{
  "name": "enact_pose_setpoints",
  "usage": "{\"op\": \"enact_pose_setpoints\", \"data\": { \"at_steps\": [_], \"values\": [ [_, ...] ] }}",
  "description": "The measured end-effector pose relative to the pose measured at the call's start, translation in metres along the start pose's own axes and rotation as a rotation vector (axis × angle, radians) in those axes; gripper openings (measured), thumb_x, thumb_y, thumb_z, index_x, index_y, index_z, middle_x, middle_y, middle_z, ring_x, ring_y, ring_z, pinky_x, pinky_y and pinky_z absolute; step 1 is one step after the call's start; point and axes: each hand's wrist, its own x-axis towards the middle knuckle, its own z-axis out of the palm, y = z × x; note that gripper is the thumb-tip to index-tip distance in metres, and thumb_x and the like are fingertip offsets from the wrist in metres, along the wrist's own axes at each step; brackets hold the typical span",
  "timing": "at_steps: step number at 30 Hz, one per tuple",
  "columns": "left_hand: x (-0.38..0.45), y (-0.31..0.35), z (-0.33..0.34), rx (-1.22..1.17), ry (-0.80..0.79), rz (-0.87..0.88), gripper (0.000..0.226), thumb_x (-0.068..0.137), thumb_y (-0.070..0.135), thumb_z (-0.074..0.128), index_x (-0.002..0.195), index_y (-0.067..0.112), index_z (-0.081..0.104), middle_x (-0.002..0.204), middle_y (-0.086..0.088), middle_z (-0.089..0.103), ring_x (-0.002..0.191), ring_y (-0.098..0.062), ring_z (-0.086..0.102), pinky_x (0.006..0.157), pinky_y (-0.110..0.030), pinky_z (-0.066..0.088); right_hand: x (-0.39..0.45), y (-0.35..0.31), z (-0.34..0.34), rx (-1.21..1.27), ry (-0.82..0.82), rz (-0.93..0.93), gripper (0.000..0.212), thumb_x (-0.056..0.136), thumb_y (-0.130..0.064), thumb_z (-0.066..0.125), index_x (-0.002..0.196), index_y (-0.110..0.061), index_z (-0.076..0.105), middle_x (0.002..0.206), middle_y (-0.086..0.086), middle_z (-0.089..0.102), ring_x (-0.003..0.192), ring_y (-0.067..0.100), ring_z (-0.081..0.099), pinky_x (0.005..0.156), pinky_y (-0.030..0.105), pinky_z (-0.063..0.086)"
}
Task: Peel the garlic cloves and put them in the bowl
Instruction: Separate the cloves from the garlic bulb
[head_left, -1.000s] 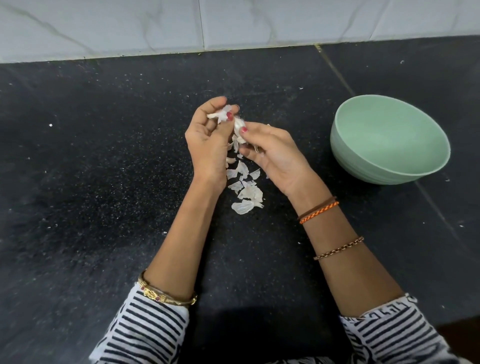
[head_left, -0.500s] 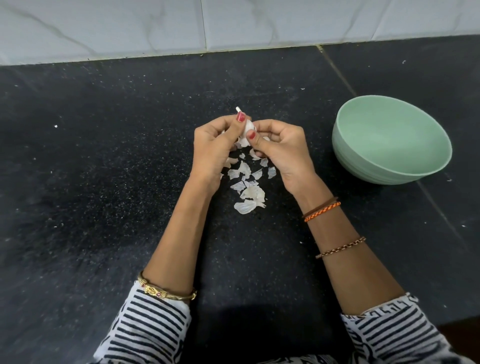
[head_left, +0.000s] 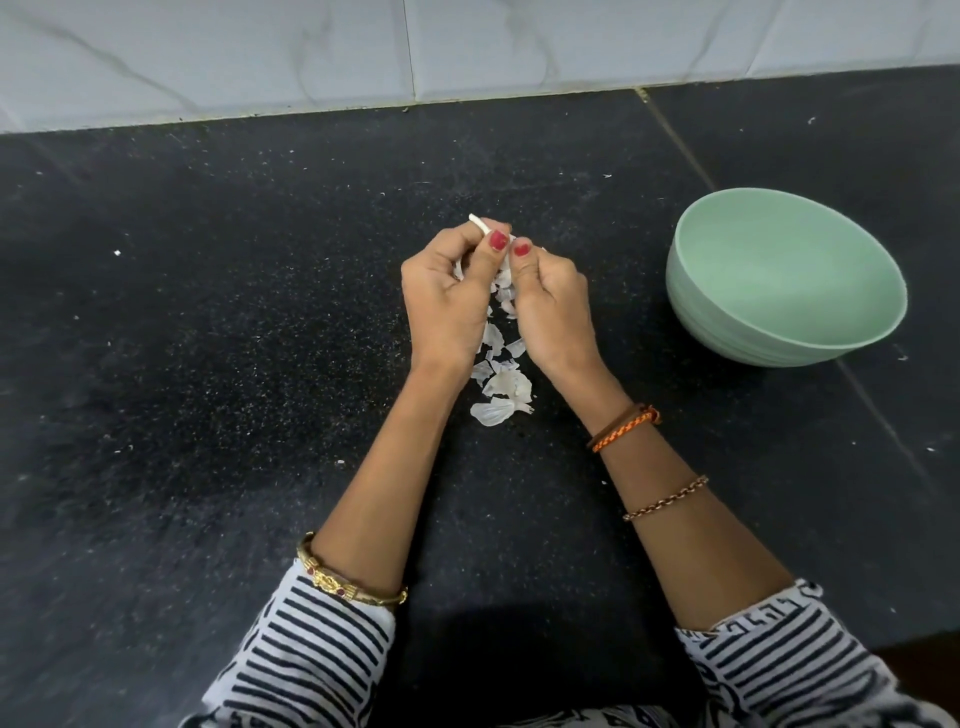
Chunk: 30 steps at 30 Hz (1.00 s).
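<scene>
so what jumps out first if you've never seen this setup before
The two hands meet at the centre of the black counter, left hand and right hand pinching a garlic clove whose white tip pokes out above the fingers. Below them a scatter of papery white peels lies on the counter. To the right stands a pale green bowl, with nothing visible inside.

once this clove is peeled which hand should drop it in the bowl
Probably the right hand. The green bowl sits on its side of the counter, so the left hand would have to cross over. Both hands pinch the garlic clove now.
</scene>
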Motion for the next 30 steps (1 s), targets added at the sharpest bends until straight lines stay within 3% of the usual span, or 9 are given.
{"op": "enact_pose_setpoints", "data": {
  "at_steps": [2, 6, 11, 18, 21, 22, 25, 28, 30],
  "values": [
    [0.0, 0.0, -0.001, 0.013, -0.003, 0.041, 0.012, 0.086, 0.01, 0.06, 0.095, 0.017, 0.065, 0.075, 0.006, 0.06, 0.065, 0.004, 0.052, 0.067, -0.014, 0.043, 0.0, -0.001, 0.002, 0.078, -0.02, 0.043, 0.042, 0.101, -0.03, 0.032, 0.064, -0.031, 0.05, 0.055, 0.0, 0.04, 0.052, 0.008, 0.038, 0.053, 0.024, 0.035],
    [0.001, 0.0, -0.003, 0.027, -0.017, 0.091, 0.013, 0.086, 0.01, 0.058, 0.095, 0.018, 0.065, 0.073, 0.01, 0.058, 0.062, 0.006, 0.051, 0.065, -0.012, 0.04, 0.0, -0.002, 0.005, 0.237, -0.048, 0.161, 0.054, 0.101, -0.034, 0.031, 0.071, 0.005, 0.053, 0.066, 0.009, 0.038, 0.061, 0.021, 0.034, 0.057, 0.031, 0.032],
    [0.001, -0.001, -0.004, 0.057, -0.036, 0.135, 0.013, 0.086, 0.011, 0.058, 0.095, 0.016, 0.065, 0.078, 0.007, 0.063, 0.073, 0.002, 0.057, 0.071, -0.016, 0.045, -0.001, -0.005, 0.003, 0.355, -0.075, 0.231, 0.055, 0.101, -0.032, 0.032, 0.052, -0.015, 0.048, 0.053, 0.001, 0.031, 0.041, 0.003, 0.027, 0.039, 0.014, 0.026],
    [0.005, -0.007, -0.008, 0.106, -0.044, 0.171, 0.014, 0.087, 0.008, 0.059, 0.082, 0.001, 0.07, 0.075, 0.004, 0.063, 0.074, -0.004, 0.057, 0.069, -0.021, 0.047, -0.002, -0.01, 0.002, 0.406, -0.092, 0.367, 0.048, 0.101, -0.033, 0.032, 0.058, -0.013, 0.041, 0.049, -0.002, 0.032, 0.034, 0.001, 0.024, 0.034, 0.014, 0.022],
    [0.008, -0.018, -0.013, 0.269, -0.158, 0.25, 0.019, 0.082, -0.003, 0.055, 0.066, -0.002, 0.066, 0.066, -0.003, 0.06, 0.065, -0.007, 0.054, 0.062, -0.032, 0.048, 0.002, -0.024, -0.004, 0.519, -0.063, 0.421, 0.051, 0.1, -0.026, 0.036, 0.05, -0.015, 0.041, 0.038, -0.01, 0.029, 0.031, 0.002, 0.021, 0.031, 0.016, 0.017],
    [0.006, -0.019, -0.01, 0.289, -0.216, 0.247, 0.019, 0.079, -0.005, 0.053, 0.066, 0.0, 0.066, 0.065, -0.006, 0.061, 0.062, -0.009, 0.054, 0.06, -0.033, 0.048, 0.007, -0.029, -0.006, 0.519, -0.045, 0.379, 0.048, 0.099, -0.023, 0.038, 0.052, -0.013, 0.042, 0.037, -0.011, 0.028, 0.031, 0.002, 0.02, 0.031, 0.016, 0.016],
    [-0.004, -0.012, 0.0, 0.229, -0.258, 0.108, 0.018, 0.081, 0.0, 0.057, 0.081, 0.012, 0.07, 0.072, -0.003, 0.066, 0.064, -0.003, 0.056, 0.061, -0.02, 0.046, 0.017, -0.04, -0.01, 0.493, 0.019, 0.297, 0.049, 0.097, -0.021, 0.042, 0.048, -0.014, 0.037, 0.037, -0.011, 0.029, 0.03, 0.002, 0.023, 0.032, 0.015, 0.019],
    [0.001, -0.012, -0.012, 0.383, -0.181, 0.07, 0.016, 0.085, 0.002, 0.06, 0.091, 0.011, 0.072, 0.082, -0.004, 0.068, 0.071, -0.01, 0.061, 0.069, -0.027, 0.052, 0.013, -0.031, -0.007, 0.505, 0.042, 0.328, 0.052, 0.098, -0.022, 0.04, 0.046, -0.016, 0.033, 0.036, -0.011, 0.031, 0.03, 0.001, 0.025, 0.033, 0.014, 0.02],
    [0.007, -0.007, -0.019, 0.299, -0.066, 0.021, 0.017, 0.089, 0.006, 0.059, 0.102, 0.011, 0.069, 0.092, -0.007, 0.069, 0.078, -0.009, 0.064, 0.073, -0.028, 0.054, 0.013, -0.024, -0.01, 0.508, 0.047, 0.337, 0.05, 0.098, -0.023, 0.039, 0.049, -0.016, 0.034, 0.039, -0.01, 0.031, 0.031, 0.001, 0.024, 0.033, 0.013, 0.02]
  ]
}}
